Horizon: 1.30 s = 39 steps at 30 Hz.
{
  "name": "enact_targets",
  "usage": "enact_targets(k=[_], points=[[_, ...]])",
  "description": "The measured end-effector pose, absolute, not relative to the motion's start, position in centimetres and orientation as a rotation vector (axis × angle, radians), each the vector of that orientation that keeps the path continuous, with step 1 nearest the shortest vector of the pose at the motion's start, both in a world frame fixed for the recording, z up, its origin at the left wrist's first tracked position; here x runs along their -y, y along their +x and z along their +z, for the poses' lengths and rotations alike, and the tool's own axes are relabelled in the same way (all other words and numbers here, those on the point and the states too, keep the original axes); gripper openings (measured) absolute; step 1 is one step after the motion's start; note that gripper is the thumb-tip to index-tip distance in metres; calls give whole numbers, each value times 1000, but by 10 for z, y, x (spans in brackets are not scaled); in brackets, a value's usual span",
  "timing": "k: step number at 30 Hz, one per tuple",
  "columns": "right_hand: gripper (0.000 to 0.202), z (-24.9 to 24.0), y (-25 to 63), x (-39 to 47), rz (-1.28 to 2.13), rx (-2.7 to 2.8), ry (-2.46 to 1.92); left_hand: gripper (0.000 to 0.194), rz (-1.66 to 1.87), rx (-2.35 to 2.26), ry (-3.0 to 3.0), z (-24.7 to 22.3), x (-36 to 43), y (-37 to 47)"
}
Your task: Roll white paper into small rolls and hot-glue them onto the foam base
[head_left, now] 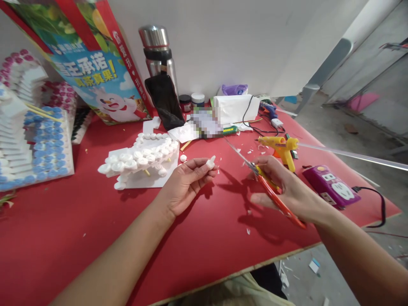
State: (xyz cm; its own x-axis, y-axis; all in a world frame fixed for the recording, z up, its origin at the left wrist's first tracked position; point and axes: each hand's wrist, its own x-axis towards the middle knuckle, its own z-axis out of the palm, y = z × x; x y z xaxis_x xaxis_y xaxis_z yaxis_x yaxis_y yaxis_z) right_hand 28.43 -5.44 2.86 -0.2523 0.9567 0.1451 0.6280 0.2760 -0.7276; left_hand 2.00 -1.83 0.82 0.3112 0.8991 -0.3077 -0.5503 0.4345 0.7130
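My left hand [191, 182] is closed, pinching a small white piece [211, 162] between thumb and fingertips. Just right of it, my right hand [277, 187] holds long-nosed scissors or pliers [276, 199] with red and yellow handles; their metal tip points up and left. Left of my left hand, a white structure covered in small white rosettes [140, 157] stands on a white board [153, 180]. One loose white rosette [183, 158] lies between that structure and my left hand. White scraps are scattered on the red table [204, 246].
A yellow glue gun [282, 146] and purple power socket [331, 185] lie on the right. Behind stand a steel thermos [159, 55], a black phone [164, 100], jars and a white box [236, 108]. A colourful bag [95, 68] and blue rosette pieces [51, 140] are on the left.
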Motion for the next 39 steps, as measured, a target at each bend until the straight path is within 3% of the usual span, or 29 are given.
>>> enact_targets(k=[5,9,23,33,39], points=[[75,31,266,59,691,2195,-1521,22,1052,-776,518,8,19,22],[82,33,252,59,574,2312,-1529,22,1103,-732,568,8,22,24],[71,33,241,57,596,2307,-1540,13,1119,-776,716,8,24,25],[45,25,239,62,620,2208,-1459,7,1141,-783,760,12,27,28],[42,18,238,65,580,2177,-1464,6,1124,-781,742,10,26,29]])
